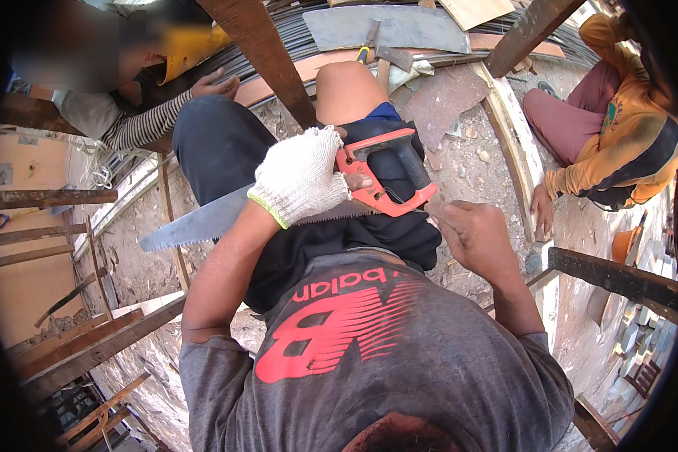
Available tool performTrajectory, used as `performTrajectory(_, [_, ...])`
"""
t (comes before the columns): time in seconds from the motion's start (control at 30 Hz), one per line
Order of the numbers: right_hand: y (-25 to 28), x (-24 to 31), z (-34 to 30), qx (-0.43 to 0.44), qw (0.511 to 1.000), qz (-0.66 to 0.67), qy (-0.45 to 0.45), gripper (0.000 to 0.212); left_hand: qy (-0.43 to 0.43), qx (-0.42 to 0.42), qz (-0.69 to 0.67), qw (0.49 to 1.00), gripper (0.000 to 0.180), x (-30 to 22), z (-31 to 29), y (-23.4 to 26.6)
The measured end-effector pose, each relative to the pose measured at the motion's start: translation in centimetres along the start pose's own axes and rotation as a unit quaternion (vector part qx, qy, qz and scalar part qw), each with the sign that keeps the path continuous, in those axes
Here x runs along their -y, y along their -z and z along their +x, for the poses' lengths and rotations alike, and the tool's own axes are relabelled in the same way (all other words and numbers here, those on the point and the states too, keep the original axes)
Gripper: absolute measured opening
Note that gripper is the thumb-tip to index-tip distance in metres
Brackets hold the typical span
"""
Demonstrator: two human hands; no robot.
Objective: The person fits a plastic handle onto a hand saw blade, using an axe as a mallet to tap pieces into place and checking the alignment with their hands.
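Observation:
My left hand (301,172), in a white knitted glove with a yellow-green cuff, grips a handsaw across my lap where blade and handle meet. The handsaw's handle (359,153) is red-orange with a dark grip; its grey toothed blade (203,218) points left. My bare right hand (474,230) is closed in a pinch just right of the handle. A thin wire-like strand (407,207) runs from the handle's lower corner toward those fingers. What lies between the fingertips is too small to make out.
Wooden posts (267,56) and beams (618,282) stand around me. One co-worker in an orange top (618,143) crouches at right; another with a striped sleeve (149,120) is at upper left. A hammer (393,59), a grey sheet (384,29) and long rods lie ahead.

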State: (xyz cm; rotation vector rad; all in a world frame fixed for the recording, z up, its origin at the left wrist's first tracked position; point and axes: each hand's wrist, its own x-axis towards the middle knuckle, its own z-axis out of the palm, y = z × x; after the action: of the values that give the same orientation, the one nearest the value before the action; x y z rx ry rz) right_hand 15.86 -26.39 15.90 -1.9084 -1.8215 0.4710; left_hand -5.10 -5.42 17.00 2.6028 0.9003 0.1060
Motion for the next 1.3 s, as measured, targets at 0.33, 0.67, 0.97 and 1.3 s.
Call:
performTrajectory(0.33, [-0.5, -0.7, 0.2, -0.032, 0.999, -0.021, -0.022, 0.017, 0.105, 0.106, -0.071, 0.986, 0.047, 0.3, 1.6, 0.5])
performTrajectory(0.67, [-4.0, -1.1, 0.6, -0.155, 0.953, 0.257, 0.043, 0.028, 0.175, -0.055, -0.246, 0.952, 0.038, 0.2, -0.3, 2.5])
performTrajectory(0.97, [-5.7, -3.5, 2.0, -0.023, 0.793, 0.588, -0.156, 0.022, 0.142, -0.054, -0.342, 0.927, 0.039, -1.3, 0.2, 0.8])
performTrajectory(1.3, [-5.8, -5.5, 0.4, -0.195, 0.938, 0.248, -0.147, 0.022, 0.151, -0.062, -0.112, 0.98, 0.058, 0.3, 0.7, -3.1])
